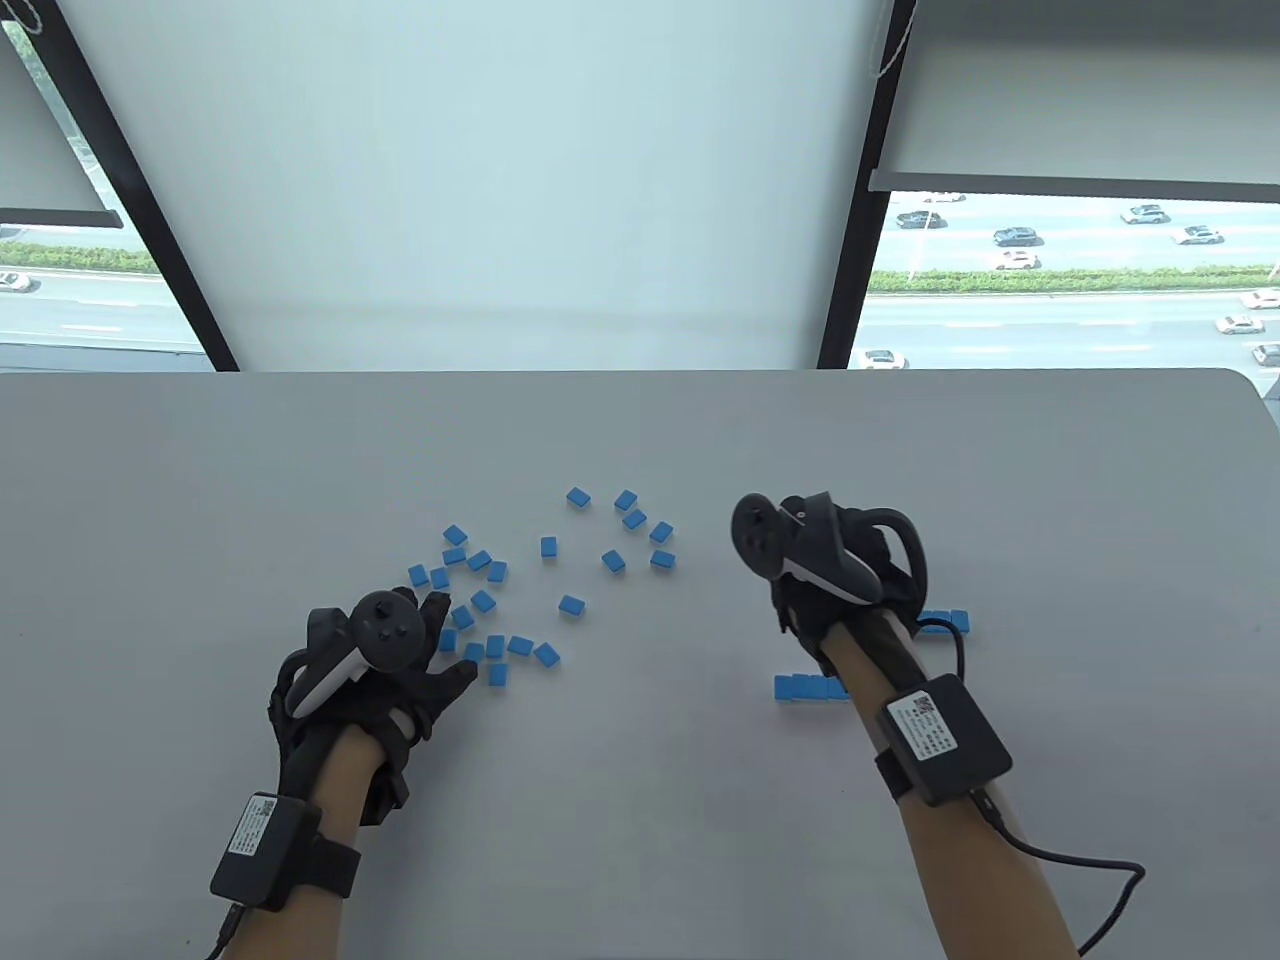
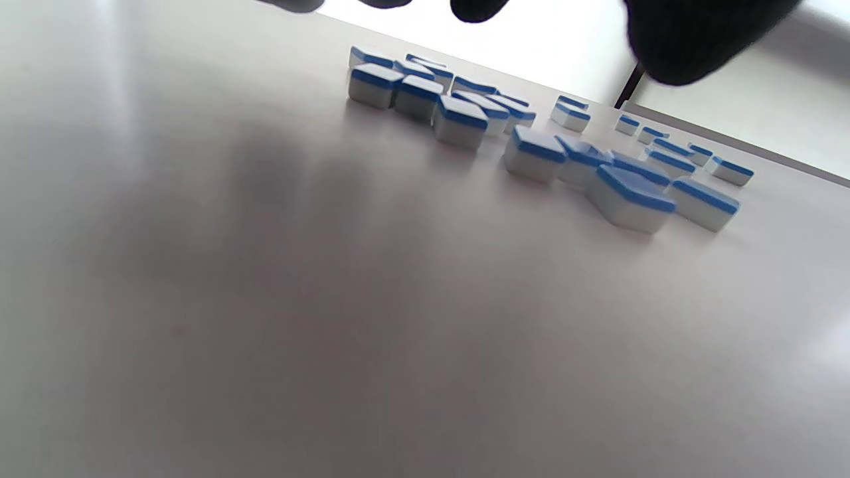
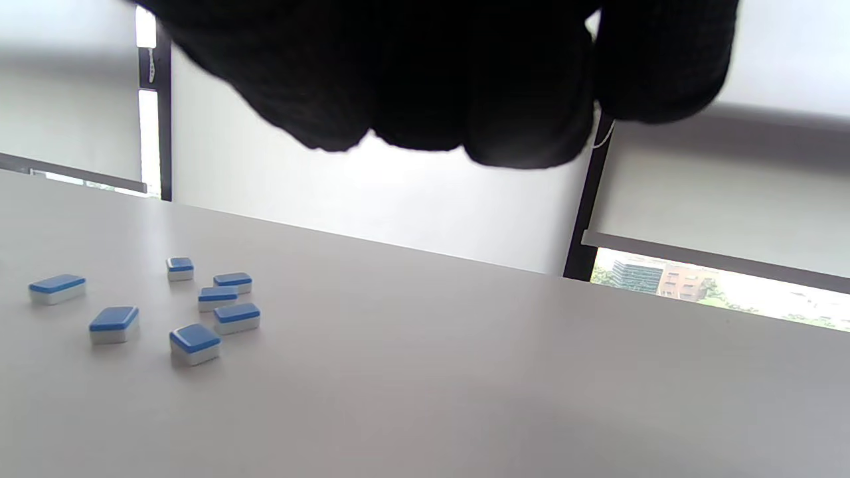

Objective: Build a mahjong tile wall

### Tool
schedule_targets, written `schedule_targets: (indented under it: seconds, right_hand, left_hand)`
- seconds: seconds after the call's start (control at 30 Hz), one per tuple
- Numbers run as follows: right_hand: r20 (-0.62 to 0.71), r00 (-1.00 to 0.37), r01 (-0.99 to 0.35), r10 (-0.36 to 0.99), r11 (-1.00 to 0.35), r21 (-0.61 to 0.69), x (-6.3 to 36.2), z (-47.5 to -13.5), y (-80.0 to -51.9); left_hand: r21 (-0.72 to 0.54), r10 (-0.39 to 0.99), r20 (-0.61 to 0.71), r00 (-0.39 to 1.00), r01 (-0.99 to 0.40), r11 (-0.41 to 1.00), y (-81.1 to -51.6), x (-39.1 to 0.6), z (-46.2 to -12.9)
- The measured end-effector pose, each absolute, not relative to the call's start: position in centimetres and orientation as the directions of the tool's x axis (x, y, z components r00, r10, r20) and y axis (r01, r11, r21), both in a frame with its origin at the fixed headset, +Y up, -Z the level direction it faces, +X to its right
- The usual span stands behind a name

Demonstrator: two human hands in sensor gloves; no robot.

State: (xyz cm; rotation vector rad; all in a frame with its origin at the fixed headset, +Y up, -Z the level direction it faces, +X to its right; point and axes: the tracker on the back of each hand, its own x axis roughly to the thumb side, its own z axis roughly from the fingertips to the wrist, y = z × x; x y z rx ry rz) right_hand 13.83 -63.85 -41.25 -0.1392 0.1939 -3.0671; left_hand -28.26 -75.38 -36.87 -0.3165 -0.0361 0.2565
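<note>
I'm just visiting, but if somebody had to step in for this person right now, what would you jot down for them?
Left hand: open, holds nothing, at the near edge of the loose tiles.
Right hand: above the table; fingers look curled, with no tile visible in them.
Done: a short tile row by the right forearm, a few more tiles behind it.
Left: most tiles lie scattered, blue side up, waiting to be lined up.

A pale grey tabletop (image 1: 250, 480) carries loose blue-backed mahjong tiles (image 1: 571, 604) scattered face down around its middle, and a short tile row (image 1: 806, 687) toward the near right.
</note>
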Motion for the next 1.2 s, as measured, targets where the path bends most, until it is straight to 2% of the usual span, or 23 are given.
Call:
schedule_targets:
  seconds: [0.17,0.37,0.67,1.1,1.2]
  right_hand:
    - [-0.022,-1.000,-0.006,0.011,-0.981,-0.195,19.1,-39.9,-65.2]
    - [-0.105,-0.994,-0.005,0.026,-0.980,-0.197,22.8,-39.0,-69.7]
    - [-0.114,-0.992,0.052,-0.050,-0.999,-0.012,23.9,-40.1,-74.0]
    - [-0.115,-0.991,0.065,-0.068,-0.997,0.028,23.7,-40.2,-74.7]
    - [-0.112,-0.992,0.058,-0.059,-0.998,0.014,23.6,-40.0,-74.0]
  left_hand:
    - [-0.314,0.252,-0.006,0.968,-0.241,0.918,-75.4,-28.2,-36.9]
    - [-0.322,0.246,-0.005,0.969,-0.234,0.917,-75.5,-28.1,-36.8]
    - [-0.332,0.234,-0.010,0.972,-0.224,0.916,-75.7,-27.9,-36.7]
    - [-0.328,0.232,-0.007,0.973,-0.221,0.918,-75.6,-27.9,-36.8]
    - [-0.321,0.236,-0.009,0.972,-0.227,0.920,-75.5,-28.0,-36.7]
